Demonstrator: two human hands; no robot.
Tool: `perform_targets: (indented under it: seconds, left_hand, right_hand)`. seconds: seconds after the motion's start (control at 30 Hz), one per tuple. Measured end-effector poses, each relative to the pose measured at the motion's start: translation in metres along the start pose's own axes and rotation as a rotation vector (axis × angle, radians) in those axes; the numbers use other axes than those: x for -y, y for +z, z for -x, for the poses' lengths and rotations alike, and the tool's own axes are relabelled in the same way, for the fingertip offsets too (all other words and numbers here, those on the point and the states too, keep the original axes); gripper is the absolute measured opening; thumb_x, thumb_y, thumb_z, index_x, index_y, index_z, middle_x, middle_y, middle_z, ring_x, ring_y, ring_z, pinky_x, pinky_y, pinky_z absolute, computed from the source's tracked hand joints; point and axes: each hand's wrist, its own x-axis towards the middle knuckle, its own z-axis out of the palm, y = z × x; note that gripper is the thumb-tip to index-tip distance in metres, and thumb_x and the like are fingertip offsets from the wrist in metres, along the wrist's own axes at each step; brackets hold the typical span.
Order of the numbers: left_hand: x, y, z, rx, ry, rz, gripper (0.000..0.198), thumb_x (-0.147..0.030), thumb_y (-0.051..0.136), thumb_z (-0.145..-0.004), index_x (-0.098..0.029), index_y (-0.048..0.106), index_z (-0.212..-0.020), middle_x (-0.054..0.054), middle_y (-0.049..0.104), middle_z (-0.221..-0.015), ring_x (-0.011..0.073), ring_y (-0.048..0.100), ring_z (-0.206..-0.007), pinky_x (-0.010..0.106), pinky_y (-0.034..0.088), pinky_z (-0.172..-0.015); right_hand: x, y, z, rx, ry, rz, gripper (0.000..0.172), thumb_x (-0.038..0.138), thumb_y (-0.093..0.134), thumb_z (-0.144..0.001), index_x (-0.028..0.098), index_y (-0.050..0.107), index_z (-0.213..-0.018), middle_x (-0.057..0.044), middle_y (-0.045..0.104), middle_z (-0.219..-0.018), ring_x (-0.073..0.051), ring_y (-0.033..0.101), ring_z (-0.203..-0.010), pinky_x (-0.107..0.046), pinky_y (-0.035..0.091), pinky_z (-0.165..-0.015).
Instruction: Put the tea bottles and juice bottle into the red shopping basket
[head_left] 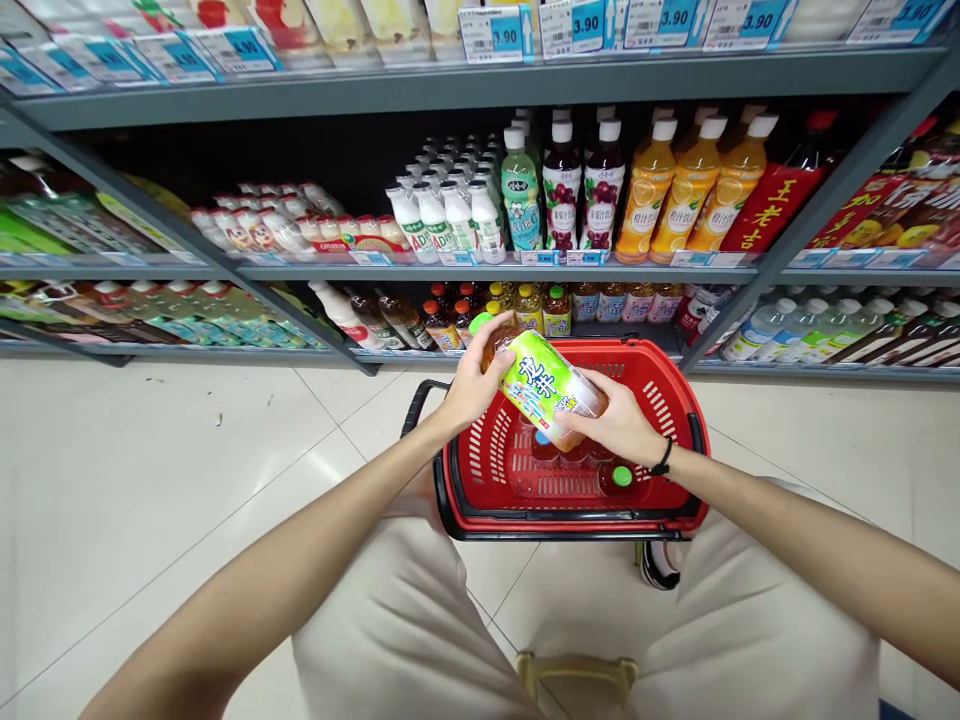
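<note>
Diagonally above a red plastic basket (pixel 630 370), a green-labelled plastic bottle (pixel 541 385) lies grasped, cap end in the left hand (pixel 474 382), base in the right hand (pixel 621 422).

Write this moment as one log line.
left grip: bottle, cap end | right grip: base end | bottle: tilted, over red basket | red basket: more bottles inside

Left hand (pixel 480 375) around neck end of green-capped, green-labelled plastic bottle (pixel 541 385); right hand (pixel 616 425), thin black wristband (pixel 663 458), at base. Bottle tilted above red slotted plastic basket (pixel 477 495) holding reddish-brown bottles (pixel 619 479).
</note>
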Motion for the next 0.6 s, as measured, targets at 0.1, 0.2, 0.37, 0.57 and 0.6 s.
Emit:
perform_targets:
  seconds: [0.1, 0.2, 0.37, 0.57, 0.6]
  left_hand:
    - [-0.003, 0.002, 0.002, -0.072, 0.030, -0.017, 0.067, -0.057, 0.061, -0.102, -0.018, 0.051, -0.155, 0.016, 0.050, -0.160, 0.0331, 0.052, -0.144, 0.052, 0.041, -0.123]
    - [-0.007, 0.004, 0.005, -0.107, 0.106, -0.018, 0.064, -0.056, 0.063, -0.102, -0.022, 0.053, -0.156, 0.013, 0.047, -0.164, 0.0340, 0.046, -0.150, 0.052, 0.037, -0.127]
    - [-0.012, 0.008, 0.009, -0.003, 0.177, 0.189, 0.068, -0.057, 0.061, -0.102, -0.029, 0.045, -0.163, 0.009, 0.041, -0.168, 0.0350, 0.040, -0.155, 0.055, 0.029, -0.132]
    - [-0.022, 0.017, 0.012, 0.050, 0.137, 0.117, 0.069, -0.049, 0.063, -0.106, -0.028, 0.036, -0.166, 0.013, 0.035, -0.171, 0.0332, 0.035, -0.158, 0.056, 0.033, -0.130]
    - [-0.023, 0.018, 0.012, 0.043, 0.124, 0.108, 0.069, -0.049, 0.063, -0.106, -0.026, 0.036, -0.165, 0.014, 0.036, -0.170, 0.0331, 0.036, -0.158, 0.056, 0.033, -0.130]
  right_hand:
    - [0.000, -0.001, -0.005, 0.044, 0.116, -0.263, 0.081, 0.047, 0.097, -0.061, 0.015, 0.068, -0.129, -0.010, 0.072, -0.128, -0.022, 0.070, -0.113, -0.031, 0.059, -0.096]
    - [0.004, 0.000, -0.004, 0.068, 0.240, -0.420, 0.071, 0.057, 0.096, -0.060, 0.014, 0.073, -0.111, -0.008, 0.075, -0.108, -0.016, 0.069, -0.090, -0.023, 0.057, -0.075]
    - [0.011, 0.003, 0.006, 0.126, 0.456, -0.814, 0.056, 0.070, 0.070, -0.084, 0.019, 0.069, -0.108, -0.004, 0.068, -0.086, -0.011, 0.051, -0.059, -0.020, 0.037, -0.047]
    - [0.013, -0.001, 0.009, 0.288, 0.583, -0.997, 0.056, 0.061, 0.033, -0.102, 0.015, 0.061, -0.117, -0.011, 0.070, -0.087, -0.019, 0.060, -0.060, -0.023, 0.037, -0.042]
    - [0.013, -0.002, 0.010, 0.344, 0.589, -0.997, 0.061, 0.063, 0.029, -0.103, 0.014, 0.060, -0.120, -0.014, 0.070, -0.089, -0.021, 0.062, -0.062, -0.024, 0.038, -0.043]
